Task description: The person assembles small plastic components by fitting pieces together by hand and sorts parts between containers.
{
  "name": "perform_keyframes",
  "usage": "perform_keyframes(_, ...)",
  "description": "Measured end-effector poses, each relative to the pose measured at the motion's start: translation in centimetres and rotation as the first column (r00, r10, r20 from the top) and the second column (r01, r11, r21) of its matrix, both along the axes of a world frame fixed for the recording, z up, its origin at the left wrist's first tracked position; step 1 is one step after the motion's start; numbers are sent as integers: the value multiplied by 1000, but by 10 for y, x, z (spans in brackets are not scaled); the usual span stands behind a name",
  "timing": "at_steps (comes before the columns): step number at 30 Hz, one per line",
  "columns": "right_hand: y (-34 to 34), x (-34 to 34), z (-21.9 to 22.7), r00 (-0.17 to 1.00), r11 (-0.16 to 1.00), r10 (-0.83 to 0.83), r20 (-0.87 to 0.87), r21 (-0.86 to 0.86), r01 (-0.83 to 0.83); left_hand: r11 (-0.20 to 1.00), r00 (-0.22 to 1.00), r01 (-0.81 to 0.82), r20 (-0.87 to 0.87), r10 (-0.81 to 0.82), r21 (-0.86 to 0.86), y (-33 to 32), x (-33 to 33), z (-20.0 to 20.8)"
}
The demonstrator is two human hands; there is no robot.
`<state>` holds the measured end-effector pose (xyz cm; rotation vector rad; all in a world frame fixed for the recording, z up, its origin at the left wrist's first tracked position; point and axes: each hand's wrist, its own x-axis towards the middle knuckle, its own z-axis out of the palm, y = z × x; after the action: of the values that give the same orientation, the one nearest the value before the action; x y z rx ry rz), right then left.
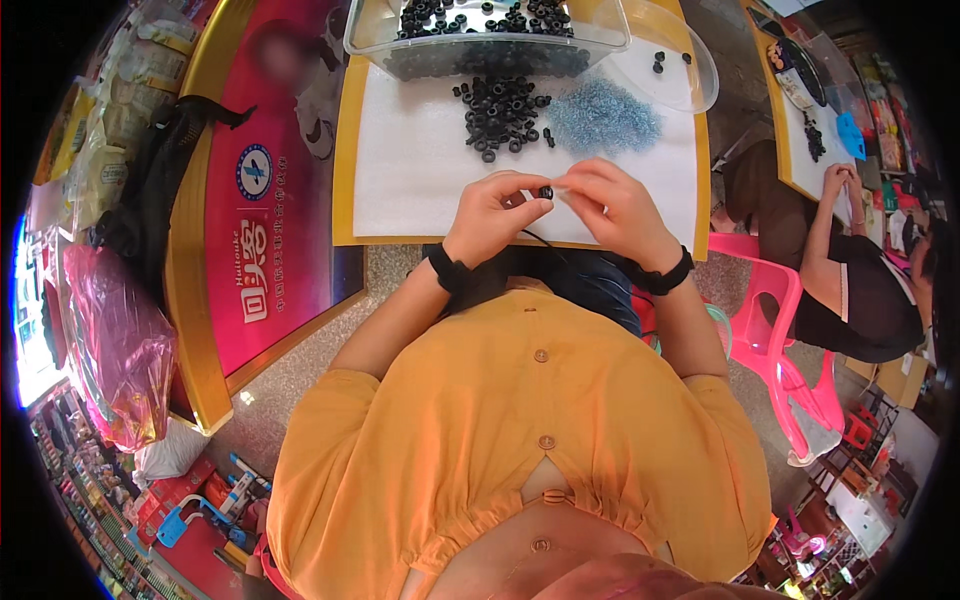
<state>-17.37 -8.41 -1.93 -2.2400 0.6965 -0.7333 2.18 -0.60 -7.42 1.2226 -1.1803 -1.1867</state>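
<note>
Close to the table's near edge, my left hand point(492, 214) pinches a small black ring-like part point(545, 192) between thumb and fingertips. My right hand point(622, 212) meets it from the other side, its thumb and fingers drawn together near the part. Whatever those right fingertips hold is too small to make out. Beyond my hands, a heap of similar black parts point(500, 112) lies on the white sheet point(400, 190). To its right spreads a pile of tiny pale-blue pieces point(606, 115).
A clear plastic box point(400, 62) of black parts stands at the far side, beside a clear round lid point(702, 80) with a few parts on it. A pink chair point(770, 330) is at my right, where another person point(850, 290) works at a table. Left stands a yellow-edged pink panel point(270, 230).
</note>
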Motion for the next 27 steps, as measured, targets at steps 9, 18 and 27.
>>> perform_keyframes(9, -49, 19, -39, 954, 944, -211, -211, -296, 143, 997, 996, 19, 93, -12, -73, -3, 3, -18)
perform_keyframes(18, -65, 32, -39, 938, 945, -155, -311, -324, 49, 998, 994, 31, 101, -26, -51, -2, 5, -15)
perform_keyframes(27, -27, 7, -9, 840, 495, -312, 443, 831, -254, 998, 991, 49, 124, -43, -46, -1, 5, -13)
